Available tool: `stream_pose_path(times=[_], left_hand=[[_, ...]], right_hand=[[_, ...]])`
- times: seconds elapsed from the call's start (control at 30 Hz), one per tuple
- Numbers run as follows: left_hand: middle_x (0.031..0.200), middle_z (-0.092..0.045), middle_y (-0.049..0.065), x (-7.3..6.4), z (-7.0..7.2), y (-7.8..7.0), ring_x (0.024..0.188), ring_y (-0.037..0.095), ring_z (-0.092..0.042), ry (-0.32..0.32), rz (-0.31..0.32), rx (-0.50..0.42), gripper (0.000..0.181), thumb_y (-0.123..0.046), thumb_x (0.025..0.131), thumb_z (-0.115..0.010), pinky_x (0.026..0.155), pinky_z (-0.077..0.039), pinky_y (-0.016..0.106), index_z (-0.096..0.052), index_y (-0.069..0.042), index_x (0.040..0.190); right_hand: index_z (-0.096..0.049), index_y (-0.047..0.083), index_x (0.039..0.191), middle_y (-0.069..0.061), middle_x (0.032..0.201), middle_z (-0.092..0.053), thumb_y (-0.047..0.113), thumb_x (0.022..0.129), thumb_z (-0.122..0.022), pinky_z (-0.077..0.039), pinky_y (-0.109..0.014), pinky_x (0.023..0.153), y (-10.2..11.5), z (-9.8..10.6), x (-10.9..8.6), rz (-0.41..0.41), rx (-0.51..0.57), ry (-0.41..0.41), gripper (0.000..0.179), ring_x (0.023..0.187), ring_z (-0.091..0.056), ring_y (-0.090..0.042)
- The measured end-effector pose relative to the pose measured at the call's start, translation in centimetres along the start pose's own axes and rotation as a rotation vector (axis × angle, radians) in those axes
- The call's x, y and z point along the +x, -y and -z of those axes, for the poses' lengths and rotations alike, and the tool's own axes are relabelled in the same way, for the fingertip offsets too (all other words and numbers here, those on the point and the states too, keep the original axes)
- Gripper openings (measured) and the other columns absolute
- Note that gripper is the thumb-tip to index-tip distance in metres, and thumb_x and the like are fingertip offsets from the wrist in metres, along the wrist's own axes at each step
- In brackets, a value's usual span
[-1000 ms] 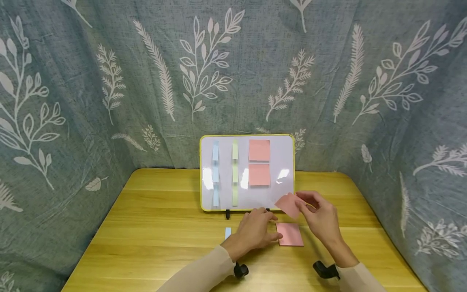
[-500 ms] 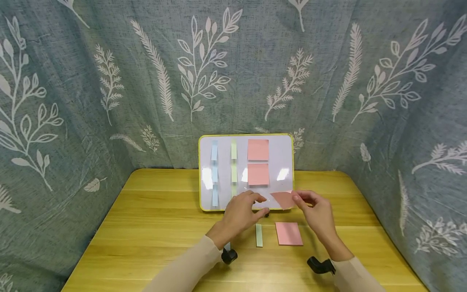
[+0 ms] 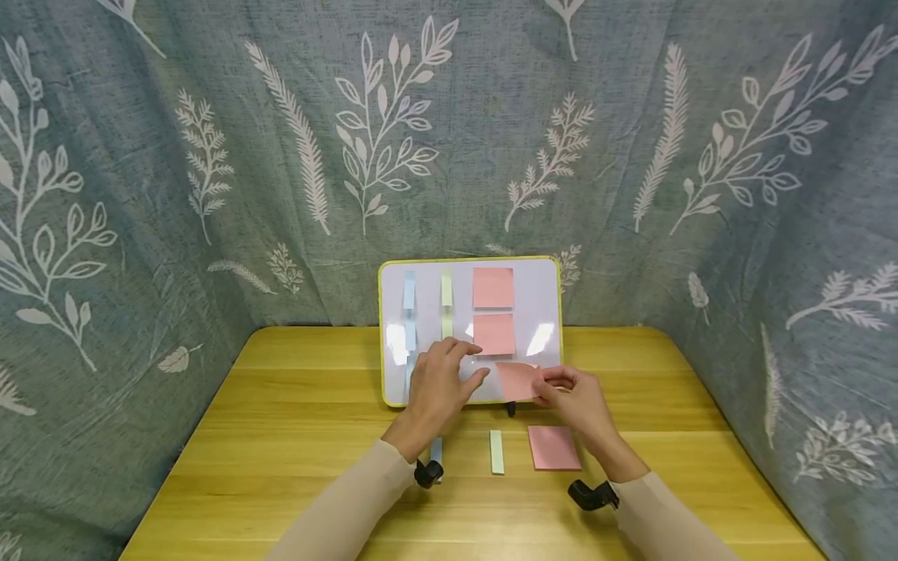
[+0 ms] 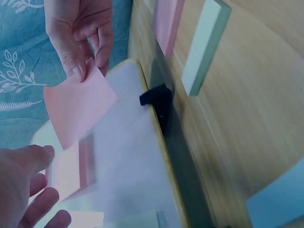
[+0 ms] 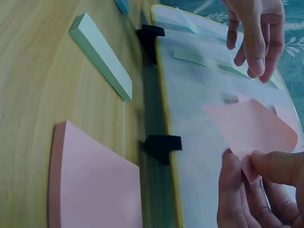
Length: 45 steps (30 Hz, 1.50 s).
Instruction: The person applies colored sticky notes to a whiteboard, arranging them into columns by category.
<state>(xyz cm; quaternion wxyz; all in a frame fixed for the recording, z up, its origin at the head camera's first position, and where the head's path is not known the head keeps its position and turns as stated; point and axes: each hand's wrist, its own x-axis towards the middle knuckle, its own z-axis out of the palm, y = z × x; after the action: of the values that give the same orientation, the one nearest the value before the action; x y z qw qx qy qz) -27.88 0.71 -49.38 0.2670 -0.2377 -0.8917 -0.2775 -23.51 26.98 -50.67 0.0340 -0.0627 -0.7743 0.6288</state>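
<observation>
My right hand (image 3: 577, 401) pinches one corner of a loose pink sticky note (image 3: 516, 380) between thumb and fingers. The note spreads leftward in front of the lower right of a whiteboard (image 3: 540, 292) with a yellow rim. My left hand (image 3: 438, 382) hovers before the board's lower middle, fingers relaxed and apart, holding nothing. In the left wrist view, its fingertips (image 4: 47, 152) lie near the free edge of the note. Two pink sticky notes (image 3: 493, 287) are stuck one above the other on the board. Left of them hang green strips (image 3: 447, 288) and blue strips (image 3: 410, 290), their lower parts hidden behind my left hand.
On the wooden table (image 3: 295, 436) before the board lie a pink sticky note pad (image 3: 554, 448), a thin green pad (image 3: 496, 452) and a blue pad (image 3: 436, 449) partly behind the left wrist. Black feet (image 5: 164, 142) support the board. A patterned curtain (image 3: 281, 156) surrounds the table.
My right hand has carried the pink note leftward to the board's lower right. My left hand has moved up and left, away from the pads, uncovering the green pad.
</observation>
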Motion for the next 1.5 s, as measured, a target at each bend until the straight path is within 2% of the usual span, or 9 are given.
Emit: stream_pose_path(times=[0.2, 0.3, 0.5, 0.77, 1.0, 1.27, 1.5], left_hand=[[0.122, -0.082, 0.002, 0.0, -0.1, 0.6, 0.111, 0.027, -0.078, -0.008, 0.026, -0.001, 0.041, -0.037, 0.097, -0.099, 0.096, -0.064, 0.046, -0.084, -0.020, 0.131], [0.121, -0.081, 0.003, -0.1, -0.4, 0.7, 0.109, 0.027, -0.078, -0.008, 0.033, -0.023, 0.041, -0.035, 0.097, -0.099, 0.094, -0.065, 0.045, -0.084, -0.018, 0.131], [0.119, -0.080, 0.003, -0.1, -1.0, 1.0, 0.107, 0.026, -0.079, 0.018, 0.063, -0.068, 0.037, -0.030, 0.099, -0.098, 0.085, -0.069, 0.041, -0.083, -0.017, 0.130], [0.113, -0.081, 0.005, 0.3, -1.9, 0.8, 0.093, 0.023, -0.079, 0.062, 0.114, -0.097, 0.029, -0.025, 0.102, -0.095, 0.077, -0.067, 0.035, -0.083, -0.013, 0.125], [0.107, -0.082, 0.005, 0.6, -2.7, 0.5, 0.089, 0.023, -0.080, 0.067, 0.163, -0.081, 0.021, -0.023, 0.104, -0.092, 0.075, -0.066, 0.035, -0.082, -0.012, 0.120], [0.104, -0.081, 0.003, 0.8, -3.3, 0.5, 0.089, 0.024, -0.081, 0.050, 0.174, -0.065, 0.018, -0.023, 0.104, -0.092, 0.073, -0.067, 0.039, -0.081, -0.013, 0.114], [0.102, -0.080, 0.002, 1.0, -3.7, 0.5, 0.087, 0.022, -0.081, 0.036, 0.182, -0.038, 0.015, -0.020, 0.104, -0.092, 0.071, -0.066, 0.036, -0.080, -0.014, 0.109]], right_hand=[[-0.075, -0.012, 0.131, -0.020, 0.111, -0.087, 0.005, 0.109, -0.082, -0.074, -0.041, 0.089, -0.5, -1.6, 0.9, -0.023, 0.021, 0.035, 0.029, 0.092, -0.088, -0.023], [-0.077, -0.009, 0.129, -0.020, 0.111, -0.089, 0.008, 0.108, -0.084, -0.074, -0.040, 0.087, -0.7, -2.3, 1.3, -0.046, -0.005, 0.020, 0.027, 0.091, -0.089, -0.025], [-0.079, -0.007, 0.130, -0.021, 0.114, -0.089, 0.011, 0.107, -0.085, -0.073, -0.036, 0.082, -1.0, -3.4, 1.6, -0.097, -0.011, -0.014, 0.030, 0.088, -0.086, -0.021], [-0.076, -0.005, 0.135, -0.019, 0.116, -0.089, 0.015, 0.107, -0.086, -0.069, -0.028, 0.075, -1.3, -4.2, 1.5, -0.131, 0.013, -0.049, 0.036, 0.084, -0.083, -0.015], [-0.074, -0.006, 0.137, -0.018, 0.115, -0.090, 0.011, 0.107, -0.086, -0.067, -0.024, 0.073, -1.8, -4.9, 1.4, -0.155, 0.081, -0.065, 0.036, 0.084, -0.084, -0.012], [-0.073, -0.006, 0.137, -0.020, 0.117, -0.089, 0.010, 0.107, -0.085, -0.068, -0.024, 0.076, -1.7, -5.1, 1.0, -0.173, 0.144, -0.083, 0.036, 0.084, -0.084, -0.012], [-0.075, -0.003, 0.135, -0.020, 0.119, -0.088, 0.012, 0.106, -0.087, -0.068, -0.025, 0.078, -1.7, -5.2, 0.9, -0.178, 0.124, -0.099, 0.036, 0.087, -0.084, -0.016]])
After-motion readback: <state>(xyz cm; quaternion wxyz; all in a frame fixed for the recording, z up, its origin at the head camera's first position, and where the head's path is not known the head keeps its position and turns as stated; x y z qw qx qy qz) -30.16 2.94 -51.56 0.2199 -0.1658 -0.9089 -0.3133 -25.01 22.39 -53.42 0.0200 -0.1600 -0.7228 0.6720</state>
